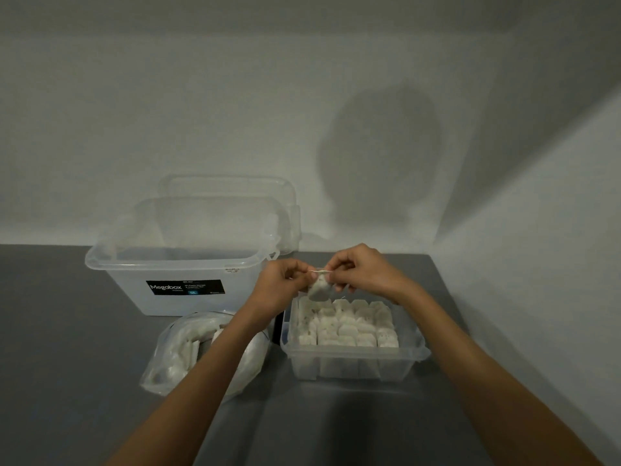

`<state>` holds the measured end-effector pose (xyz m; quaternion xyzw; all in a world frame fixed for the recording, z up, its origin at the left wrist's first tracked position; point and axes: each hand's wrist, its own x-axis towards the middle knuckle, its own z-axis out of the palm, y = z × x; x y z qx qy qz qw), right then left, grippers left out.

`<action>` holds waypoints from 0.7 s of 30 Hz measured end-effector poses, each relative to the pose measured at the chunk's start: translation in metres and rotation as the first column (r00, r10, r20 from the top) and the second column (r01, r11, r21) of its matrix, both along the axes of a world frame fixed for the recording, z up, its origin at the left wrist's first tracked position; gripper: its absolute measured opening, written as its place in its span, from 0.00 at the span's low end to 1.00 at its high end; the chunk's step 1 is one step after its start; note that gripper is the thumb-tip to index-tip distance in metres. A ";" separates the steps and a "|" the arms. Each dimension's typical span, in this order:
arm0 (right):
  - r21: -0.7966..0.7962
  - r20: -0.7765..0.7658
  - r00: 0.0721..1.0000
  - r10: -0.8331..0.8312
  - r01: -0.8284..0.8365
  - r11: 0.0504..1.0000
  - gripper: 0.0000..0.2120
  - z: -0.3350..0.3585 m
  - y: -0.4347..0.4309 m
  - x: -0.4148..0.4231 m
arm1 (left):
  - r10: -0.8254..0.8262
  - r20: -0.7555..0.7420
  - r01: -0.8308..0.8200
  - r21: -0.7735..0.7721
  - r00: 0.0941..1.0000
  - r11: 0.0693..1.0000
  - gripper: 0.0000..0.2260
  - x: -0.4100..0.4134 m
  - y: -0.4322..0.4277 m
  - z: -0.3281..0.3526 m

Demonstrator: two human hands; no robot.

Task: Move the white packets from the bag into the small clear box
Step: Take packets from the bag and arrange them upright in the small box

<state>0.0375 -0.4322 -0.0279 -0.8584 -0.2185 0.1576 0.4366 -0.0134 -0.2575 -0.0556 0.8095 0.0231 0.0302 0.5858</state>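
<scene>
The bag (pixel 168 361), with white packets (pixel 190 344) inside, lies at 9 o'clock from the small clear box (pixel 349 366), which holds full rows. Above its far edge, at 12 o'clock, the left hand (pixel 280 284) and the right hand (pixel 361 270) both pinch one packet (pixel 319 289) by its string (pixel 319 271). I think the next move is to lower it gently into a free gap. The large box (pixel 174 290) stands at 11 o'clock.

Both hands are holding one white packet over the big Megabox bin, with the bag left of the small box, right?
Not quite. In the head view, the left hand and right hand hold the white packet over the small clear box, not the Megabox bin. The bag does lie left of that box.
</scene>
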 end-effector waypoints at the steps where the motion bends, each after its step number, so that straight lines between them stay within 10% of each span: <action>1: 0.013 0.002 0.999 -0.033 0.033 0.999 0.05 -0.005 0.000 0.001 | 0.001 -0.001 -0.001 -0.006 1.000 1.000 0.06 0.002 -0.001 -0.002; 21: -0.267 -0.057 0.966 -0.251 0.228 0.936 0.09 -0.093 0.048 0.027 | 0.125 0.018 -0.125 0.032 0.992 0.992 0.04 -0.014 0.036 -0.015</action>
